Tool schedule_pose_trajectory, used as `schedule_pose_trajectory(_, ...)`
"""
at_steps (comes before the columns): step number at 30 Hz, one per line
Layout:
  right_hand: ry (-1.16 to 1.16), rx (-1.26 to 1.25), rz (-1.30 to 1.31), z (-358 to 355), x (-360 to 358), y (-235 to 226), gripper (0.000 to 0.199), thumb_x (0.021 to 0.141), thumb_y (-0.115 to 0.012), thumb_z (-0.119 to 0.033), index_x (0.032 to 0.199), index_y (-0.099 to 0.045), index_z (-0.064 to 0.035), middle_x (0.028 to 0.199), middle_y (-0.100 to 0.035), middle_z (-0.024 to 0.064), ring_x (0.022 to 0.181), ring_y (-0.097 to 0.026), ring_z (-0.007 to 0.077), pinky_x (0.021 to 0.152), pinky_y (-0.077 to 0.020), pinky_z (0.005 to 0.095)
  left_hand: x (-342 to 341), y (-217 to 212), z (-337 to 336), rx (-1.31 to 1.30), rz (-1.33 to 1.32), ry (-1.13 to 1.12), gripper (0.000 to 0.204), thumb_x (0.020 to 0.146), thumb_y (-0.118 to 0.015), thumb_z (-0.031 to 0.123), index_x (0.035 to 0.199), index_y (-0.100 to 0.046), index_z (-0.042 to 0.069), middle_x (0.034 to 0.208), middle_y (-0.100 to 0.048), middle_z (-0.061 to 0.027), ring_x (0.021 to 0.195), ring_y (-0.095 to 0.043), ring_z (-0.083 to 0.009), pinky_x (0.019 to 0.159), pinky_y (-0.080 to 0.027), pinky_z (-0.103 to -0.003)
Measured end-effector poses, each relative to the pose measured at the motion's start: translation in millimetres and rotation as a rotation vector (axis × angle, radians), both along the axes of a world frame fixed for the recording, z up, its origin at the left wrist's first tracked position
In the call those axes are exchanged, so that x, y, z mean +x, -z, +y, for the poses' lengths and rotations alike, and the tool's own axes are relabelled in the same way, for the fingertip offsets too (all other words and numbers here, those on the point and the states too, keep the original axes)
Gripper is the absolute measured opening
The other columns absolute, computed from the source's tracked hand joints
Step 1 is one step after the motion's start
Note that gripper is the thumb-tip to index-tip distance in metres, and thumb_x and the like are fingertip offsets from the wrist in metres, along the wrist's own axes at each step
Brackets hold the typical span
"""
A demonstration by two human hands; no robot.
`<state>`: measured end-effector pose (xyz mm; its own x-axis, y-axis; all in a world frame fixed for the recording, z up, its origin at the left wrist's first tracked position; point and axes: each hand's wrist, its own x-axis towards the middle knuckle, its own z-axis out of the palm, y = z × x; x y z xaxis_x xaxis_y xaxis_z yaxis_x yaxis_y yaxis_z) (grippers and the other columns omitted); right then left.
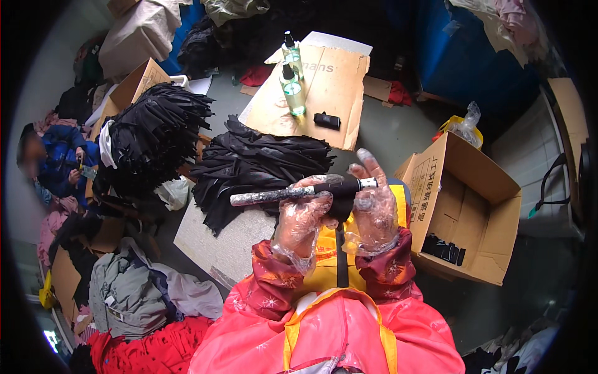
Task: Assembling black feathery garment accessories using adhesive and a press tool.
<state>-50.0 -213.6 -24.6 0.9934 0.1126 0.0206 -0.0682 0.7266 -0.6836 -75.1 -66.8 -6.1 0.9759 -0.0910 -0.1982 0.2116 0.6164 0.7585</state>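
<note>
Right now your left hand (pixel 301 218) and right hand (pixel 374 209), both in clear plastic gloves, are closed around a black strip of fabric (pixel 339 199) sleeved over a metal rod (pixel 274 196) held crosswise between them. Just beyond your left hand lies a pile of black strips (pixel 255 162); right of your right hand stands an open cardboard box (pixel 473 212), and farther ahead two spray bottles (pixel 291 78) stand on flattened cardboard (pixel 330 93).

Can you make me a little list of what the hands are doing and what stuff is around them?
left hand: in a clear plastic glove, grips the rod
right hand: gloved too, at the rod's black end
rod: long, grey and speckled, held level
black strap: hangs down from the rod
black fabric pile: behind the hands
open cardboard box: at right
spray bottles: two, on flat cardboard
</note>
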Motion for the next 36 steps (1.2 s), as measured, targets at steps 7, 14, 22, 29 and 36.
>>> schedule_pose_trajectory(7, 0.013, -0.014, 0.184, 5.7, -5.6, 6.7, 0.034, 0.078, -0.077, -0.008, 0.106, -0.061, 0.0034, 0.099, -0.067, 0.0114, 0.086, -0.065, 0.0191, 0.082, -0.0541, 0.0315, 0.0, 2.6, -7.0, -0.037, 0.017, 0.033, 0.035, 0.088, -0.065, 0.008, 0.12, -0.052, 0.004, 0.107, -0.061, -0.0068, 0.092, -0.062, -0.0145, 0.065, -0.055, -0.025)
schedule_pose_trajectory(14, -0.011, -0.106, 0.114, 2.9, -9.5, 6.9, 0.037, 0.077, -0.075, 0.0, 0.11, -0.06, 0.0012, 0.098, -0.065, 0.0105, 0.088, -0.064, 0.0174, 0.078, -0.0548, 0.0294, -0.1, 3.1, -7.3, -0.069, 0.033, -0.03, 0.034, 0.09, -0.065, 0.012, 0.119, -0.051, 0.003, 0.108, -0.061, -0.0087, 0.094, -0.063, -0.0187, 0.069, -0.056, -0.03)
schedule_pose_trajectory(22, 0.016, -0.04, -0.04, 7.8, -4.4, 15.9, 0.04, 0.083, -0.072, -0.01, 0.118, -0.055, 0.0023, 0.111, -0.063, 0.0143, 0.092, -0.064, 0.0218, 0.084, -0.0534, 0.0336, 0.3, 4.6, -3.1, 0.04, -0.005, -0.071, 0.028, 0.088, -0.067, 0.01, 0.113, -0.056, 0.006, 0.106, -0.063, -0.0061, 0.084, -0.064, -0.0141, 0.061, -0.052, -0.023)
schedule_pose_trajectory(29, -0.045, 0.044, 0.092, 7.0, -12.6, -0.6, 0.032, 0.082, -0.067, 0.001, 0.111, -0.056, 0.0034, 0.104, -0.065, 0.0177, 0.095, -0.064, 0.0242, 0.088, -0.0532, 0.0378, -3.6, 0.6, -9.6, -0.157, 0.093, 0.007, 0.032, 0.088, -0.067, 0.015, 0.116, -0.053, 0.006, 0.101, -0.063, -0.004, 0.084, -0.062, -0.0113, 0.059, -0.05, -0.022)
schedule_pose_trajectory(36, -0.001, 0.06, 0.111, -7.2, -8.0, 14.0, 0.046, 0.077, -0.066, 0.01, 0.121, -0.053, 0.0007, 0.121, -0.057, 0.0212, 0.102, -0.063, 0.0287, 0.082, -0.0567, 0.0365, 1.8, -0.4, 10.1, -0.002, 0.005, -0.075, 0.034, 0.09, -0.067, 0.028, 0.113, -0.054, 0.006, 0.099, -0.064, -0.0042, 0.083, -0.066, -0.0135, 0.059, -0.051, -0.021)
